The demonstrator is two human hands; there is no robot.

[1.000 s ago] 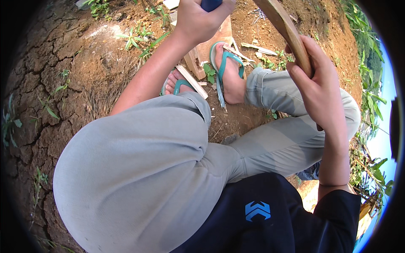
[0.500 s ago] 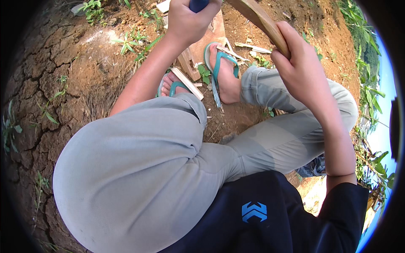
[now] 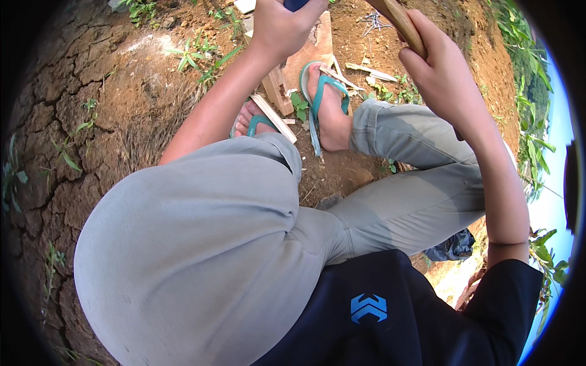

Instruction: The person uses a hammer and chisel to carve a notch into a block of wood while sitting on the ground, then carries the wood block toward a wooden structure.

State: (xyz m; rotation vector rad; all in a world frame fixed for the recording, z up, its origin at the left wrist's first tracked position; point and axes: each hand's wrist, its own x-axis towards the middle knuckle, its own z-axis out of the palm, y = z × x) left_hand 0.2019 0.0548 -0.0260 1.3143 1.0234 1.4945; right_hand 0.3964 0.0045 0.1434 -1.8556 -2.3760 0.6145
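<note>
So the big change over the last second is the right hand (image 3: 444,76): it's gone further up the view, away from the knee, and less of the wooden handle (image 3: 404,24) shows below the top edge. The little pile of thin metal bits (image 3: 373,23) (nails, I think) is peeking out again too, after the handle covered it half a second ago. The left hand (image 3: 284,27) has barely shifted. My read for the work: the handle's being repositioned, not put down, while the left hand does the steadying.

As for grip, the right hand is wrapped round the lower end of the handle, and the left is curled round something dark blue (image 3: 295,3). What's on the far end of either is cut off, so I can't tell.

The board (image 3: 314,47) lies on the ground just below the left hand in view, between it and the right foot (image 3: 332,122), well apart from the right hand. A pale strip (image 3: 274,119) lies across the left foot (image 3: 244,120).
</note>
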